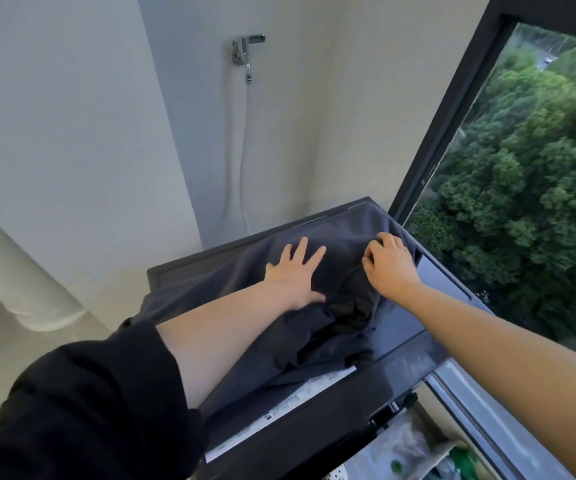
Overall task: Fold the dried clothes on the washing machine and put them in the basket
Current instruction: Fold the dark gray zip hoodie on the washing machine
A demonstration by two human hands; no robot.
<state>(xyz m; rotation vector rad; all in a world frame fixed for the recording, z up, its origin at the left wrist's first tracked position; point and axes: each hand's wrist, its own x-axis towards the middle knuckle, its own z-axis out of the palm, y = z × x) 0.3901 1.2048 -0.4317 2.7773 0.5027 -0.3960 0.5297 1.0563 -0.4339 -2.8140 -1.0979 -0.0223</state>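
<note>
A dark grey garment (pixel 342 237) lies spread and partly bunched across the top of the dark washing machine (pixel 452 282). My left hand (pixel 295 271) presses flat on the cloth near its middle, fingers straight and spread. My right hand (pixel 388 263) sits just to the right, its fingers curled into a fold of the same garment near the far right side. A bunched, darker fold of cloth (pixel 352 306) lies between my two wrists. No basket shows clearly in view.
A white label strip (pixel 279 410) runs along the machine's front edge. A tap with a hose (pixel 246 50) hangs on the wall behind. A large window (pixel 521 185) stands to the right. Bags and clutter (pixel 418 452) lie below the machine's right side.
</note>
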